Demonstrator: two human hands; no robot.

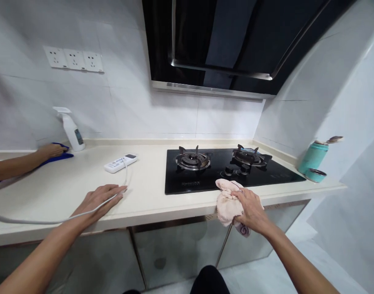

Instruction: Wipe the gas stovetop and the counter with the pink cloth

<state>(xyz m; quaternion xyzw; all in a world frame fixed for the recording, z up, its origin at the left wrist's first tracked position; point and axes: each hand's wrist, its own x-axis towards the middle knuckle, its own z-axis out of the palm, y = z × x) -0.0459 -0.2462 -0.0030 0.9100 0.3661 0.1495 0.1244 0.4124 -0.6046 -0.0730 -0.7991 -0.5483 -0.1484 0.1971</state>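
Observation:
My right hand [251,208] grips a crumpled pale pink cloth [228,202] at the counter's front edge, just in front of the black gas stove [213,183]. Part of the cloth hangs over the edge. On the cream countertop [150,179], left of the stove, my left hand [101,200] lies with its fingers stretched out. A thin white cable [79,214] runs over this hand and past its fingertips. Beyond them lies a white remote control [120,163], and the cable's end reaches up to it.
At the far left another person's hand [54,151] presses a blue cloth [56,158] on the counter, beside a white spray bottle [73,132]. A turquoise canister [313,158] and small bowl [316,175] stand right of the stove. A black range hood [211,49] hangs above.

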